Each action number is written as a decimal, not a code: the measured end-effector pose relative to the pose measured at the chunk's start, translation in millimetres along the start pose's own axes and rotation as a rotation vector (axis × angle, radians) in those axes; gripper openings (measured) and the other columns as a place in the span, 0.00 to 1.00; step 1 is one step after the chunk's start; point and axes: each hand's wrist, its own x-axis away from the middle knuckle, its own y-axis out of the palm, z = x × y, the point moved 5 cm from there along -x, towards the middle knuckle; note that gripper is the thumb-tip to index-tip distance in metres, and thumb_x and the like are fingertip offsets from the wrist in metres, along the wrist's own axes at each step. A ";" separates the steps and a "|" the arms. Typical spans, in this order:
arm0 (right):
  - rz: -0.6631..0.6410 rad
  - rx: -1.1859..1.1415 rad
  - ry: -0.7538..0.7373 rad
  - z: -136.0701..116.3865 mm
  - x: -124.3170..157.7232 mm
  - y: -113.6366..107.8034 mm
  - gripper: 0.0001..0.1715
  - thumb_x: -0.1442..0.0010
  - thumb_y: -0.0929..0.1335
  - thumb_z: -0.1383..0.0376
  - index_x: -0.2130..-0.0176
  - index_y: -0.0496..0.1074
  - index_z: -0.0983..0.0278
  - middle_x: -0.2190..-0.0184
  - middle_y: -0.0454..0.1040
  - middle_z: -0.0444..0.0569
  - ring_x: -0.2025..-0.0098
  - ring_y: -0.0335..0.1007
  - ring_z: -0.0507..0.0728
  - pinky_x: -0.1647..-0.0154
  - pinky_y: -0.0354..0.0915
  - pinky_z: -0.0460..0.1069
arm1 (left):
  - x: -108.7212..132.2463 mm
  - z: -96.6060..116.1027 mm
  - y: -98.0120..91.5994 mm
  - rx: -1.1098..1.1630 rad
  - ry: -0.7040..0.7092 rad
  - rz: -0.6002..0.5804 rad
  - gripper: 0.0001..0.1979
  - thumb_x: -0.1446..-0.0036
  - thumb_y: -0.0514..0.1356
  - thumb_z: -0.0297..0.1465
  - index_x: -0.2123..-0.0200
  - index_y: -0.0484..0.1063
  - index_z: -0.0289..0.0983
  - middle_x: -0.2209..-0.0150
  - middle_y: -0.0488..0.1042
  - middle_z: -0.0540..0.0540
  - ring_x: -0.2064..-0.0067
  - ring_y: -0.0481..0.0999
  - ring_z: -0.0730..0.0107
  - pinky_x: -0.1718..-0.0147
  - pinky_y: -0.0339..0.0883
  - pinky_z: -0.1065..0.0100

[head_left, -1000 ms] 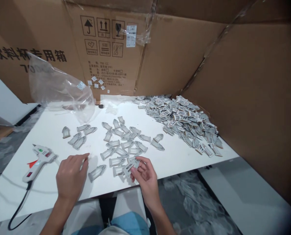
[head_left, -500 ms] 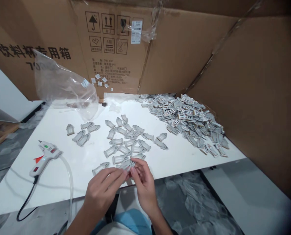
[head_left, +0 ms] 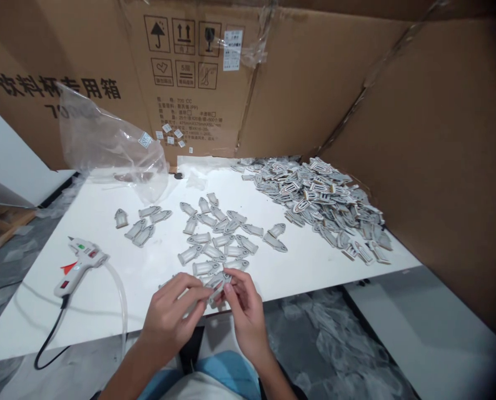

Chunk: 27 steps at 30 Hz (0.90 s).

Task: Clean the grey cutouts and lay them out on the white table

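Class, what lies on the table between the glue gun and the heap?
Loose grey pieces lie scattered between the glue gun and the heap, as the head view shows.

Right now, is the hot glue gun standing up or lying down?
Lying down: the hot glue gun is on its side, its orange trigger and handle both stretched along the white tabletop.
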 end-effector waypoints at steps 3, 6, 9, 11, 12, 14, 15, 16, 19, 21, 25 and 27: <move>0.006 -0.004 0.016 -0.1 1.1 -0.5 0.19 0.26 0.70 0.52 0.42 0.74 0.56 0.64 0.77 0.45 0.65 0.78 0.57 0.60 0.74 0.52 | 0.8 -8.6 0.5 0.056 -0.090 -0.060 0.16 0.29 0.58 0.20 0.46 0.80 0.42 0.58 0.80 0.42 0.55 0.81 0.64 0.57 0.76 0.66; -0.007 -0.015 0.026 -0.3 1.8 -0.4 0.18 0.26 0.70 0.51 0.41 0.74 0.55 0.64 0.77 0.45 0.66 0.78 0.57 0.60 0.74 0.52 | 4.1 -16.2 3.4 0.149 -0.213 -0.047 0.15 0.28 0.61 0.24 0.43 0.79 0.43 0.57 0.83 0.44 0.57 0.83 0.66 0.56 0.77 0.67; -0.014 0.002 0.032 -0.6 2.2 0.3 0.18 0.25 0.69 0.51 0.41 0.75 0.54 0.64 0.77 0.45 0.66 0.77 0.57 0.60 0.73 0.52 | 6.5 -22.1 4.5 0.198 -0.369 0.029 0.11 0.30 0.65 0.28 0.47 0.80 0.43 0.60 0.85 0.48 0.60 0.84 0.68 0.58 0.77 0.69; -0.015 0.013 0.030 -1.0 2.5 0.9 0.18 0.25 0.69 0.51 0.41 0.75 0.54 0.64 0.77 0.45 0.66 0.77 0.57 0.60 0.73 0.52 | 5.8 -23.8 5.6 0.210 -0.435 0.030 0.07 0.31 0.66 0.30 0.51 0.82 0.44 0.62 0.85 0.49 0.61 0.83 0.68 0.60 0.76 0.69; -0.017 0.017 0.029 -1.2 2.7 1.5 0.18 0.25 0.69 0.51 0.41 0.75 0.55 0.65 0.77 0.45 0.65 0.77 0.57 0.59 0.73 0.52 | 4.9 -24.3 6.0 0.213 -0.455 0.020 0.06 0.30 0.66 0.31 0.53 0.84 0.44 0.62 0.85 0.49 0.62 0.82 0.68 0.61 0.75 0.69; -0.023 0.020 0.024 -1.3 3.2 2.6 0.19 0.25 0.69 0.51 0.41 0.75 0.55 0.66 0.77 0.45 0.65 0.77 0.57 0.59 0.73 0.52 | 3.0 -25.6 6.6 0.217 -0.476 -0.002 0.07 0.30 0.65 0.33 0.54 0.85 0.45 0.63 0.85 0.49 0.63 0.80 0.68 0.62 0.74 0.69; -0.026 0.021 0.023 -1.3 3.5 3.1 0.19 0.25 0.69 0.51 0.41 0.75 0.55 0.66 0.77 0.45 0.65 0.77 0.57 0.59 0.73 0.52 | 2.2 -26.4 6.8 0.221 -0.479 -0.010 0.07 0.29 0.65 0.33 0.54 0.85 0.46 0.62 0.85 0.49 0.62 0.79 0.68 0.61 0.73 0.68; -0.029 0.023 0.022 -1.3 3.7 3.6 0.19 0.25 0.69 0.50 0.41 0.75 0.55 0.66 0.77 0.45 0.65 0.77 0.58 0.60 0.73 0.52 | 1.6 -26.9 7.2 0.224 -0.471 -0.017 0.07 0.29 0.65 0.33 0.54 0.86 0.46 0.63 0.85 0.49 0.62 0.79 0.68 0.61 0.73 0.68; -0.034 0.025 0.023 -1.2 4.2 4.7 0.19 0.26 0.69 0.50 0.41 0.76 0.55 0.65 0.77 0.45 0.65 0.77 0.58 0.60 0.73 0.52 | 0.7 -26.7 9.3 0.218 -0.402 -0.038 0.08 0.29 0.65 0.31 0.53 0.85 0.46 0.62 0.84 0.49 0.61 0.78 0.68 0.61 0.72 0.67; -0.036 0.020 0.023 -1.2 4.4 5.3 0.19 0.25 0.69 0.50 0.41 0.76 0.54 0.65 0.76 0.45 0.65 0.77 0.58 0.59 0.74 0.52 | 0.7 -25.7 10.6 0.202 -0.354 -0.043 0.09 0.28 0.63 0.30 0.52 0.85 0.45 0.62 0.83 0.49 0.61 0.77 0.67 0.61 0.71 0.67; -0.043 0.001 0.019 -0.8 4.7 6.3 0.18 0.25 0.69 0.51 0.42 0.76 0.54 0.66 0.76 0.45 0.65 0.76 0.57 0.59 0.74 0.52 | -0.3 -23.1 11.6 0.156 -0.284 -0.037 0.10 0.27 0.62 0.27 0.50 0.84 0.44 0.61 0.82 0.47 0.58 0.76 0.64 0.58 0.71 0.64; -0.047 -0.002 0.023 -0.3 5.0 6.6 0.18 0.25 0.69 0.51 0.41 0.76 0.54 0.65 0.76 0.45 0.66 0.76 0.57 0.60 0.74 0.52 | -1.2 -22.0 12.0 0.146 -0.262 -0.039 0.11 0.27 0.62 0.26 0.50 0.83 0.44 0.61 0.82 0.47 0.57 0.76 0.63 0.57 0.70 0.63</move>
